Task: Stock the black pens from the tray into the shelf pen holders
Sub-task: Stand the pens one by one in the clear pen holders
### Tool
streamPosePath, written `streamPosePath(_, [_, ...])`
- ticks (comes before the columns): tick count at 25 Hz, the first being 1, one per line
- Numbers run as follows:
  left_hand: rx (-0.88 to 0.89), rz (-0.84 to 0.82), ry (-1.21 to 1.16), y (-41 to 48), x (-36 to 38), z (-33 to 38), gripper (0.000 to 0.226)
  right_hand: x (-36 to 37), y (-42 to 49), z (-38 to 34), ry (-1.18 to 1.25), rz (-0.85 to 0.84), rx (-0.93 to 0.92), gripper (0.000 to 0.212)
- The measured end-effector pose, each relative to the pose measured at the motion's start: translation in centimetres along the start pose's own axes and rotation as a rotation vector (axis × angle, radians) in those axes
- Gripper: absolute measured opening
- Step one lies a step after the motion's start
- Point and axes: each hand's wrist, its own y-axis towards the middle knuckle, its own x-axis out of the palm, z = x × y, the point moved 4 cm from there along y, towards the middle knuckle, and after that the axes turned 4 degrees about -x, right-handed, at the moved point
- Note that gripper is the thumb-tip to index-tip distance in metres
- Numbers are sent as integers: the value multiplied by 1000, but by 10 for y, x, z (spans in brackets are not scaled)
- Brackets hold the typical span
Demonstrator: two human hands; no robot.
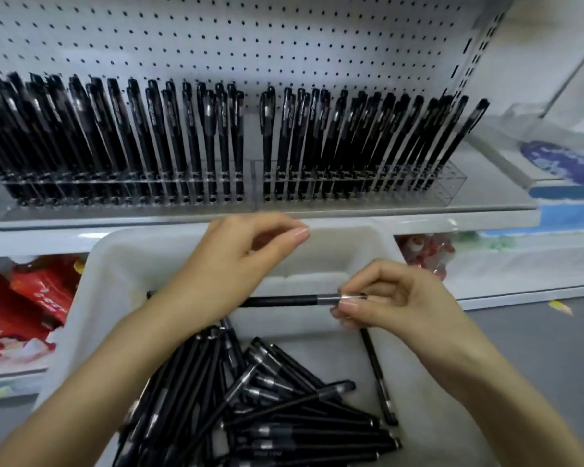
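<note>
Head view. One black pen (pixel 284 301) is held level over the far end of the tray (pixel 122 264), pinched at its clear tip by the right hand (pixel 402 308); the left hand (pixel 230 264) is loosely curled, holding nothing. At the near end loose pens (pixel 284 426) are heaped, below filled pen holders (pixel 452 183) on the shelf (pixel 385 214).

Perforated white back panel (pixel 250 38) at the rear. Red packets (pixel 24 308) at the left end of the lower shelf (pixel 17 375); red-and-white packets (pixel 425 254) toward its right. Blue-printed item (pixel 563 163), blurred, on the neighbouring shelf (pixel 501 161) at right. Grey floor (pixel 536 352), a small yellow-orange scrap (pixel 561 306) lying on it.
</note>
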Motion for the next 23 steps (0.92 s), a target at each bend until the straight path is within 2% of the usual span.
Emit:
streamPosePath(3, [-67,-155,-96,2,6,12,34,-21,9,-28,-6,93,-149,17])
streamPosePath(5, [-128,-188,-243,4,9,17,30,-32,16,-42,-13,112,-204,15])
streamPosePath(8, [-203,-196,-418,9,13,22,13,-43,25,-57,-24,89,-252,18])
streamPosePath(11, [-230,-136,-530,17,16,27,8,-46,34,-60,155,130,-258,24])
streamPosePath(13, [-232,-55,-563,23,20,33,9,-42,39,-56,289,165,-247,17])
streamPosePath(15, [-230,4,-568,30,27,38,10,-39,42,-51,309,215,-251,9])
streamPosePath(21, [-224,115,-392,46,42,47,15,-50,50,-61,175,320,-351,20])
streamPosePath(23, [-98,186,-188,49,39,46,11,-61,56,-70,95,370,-438,29])
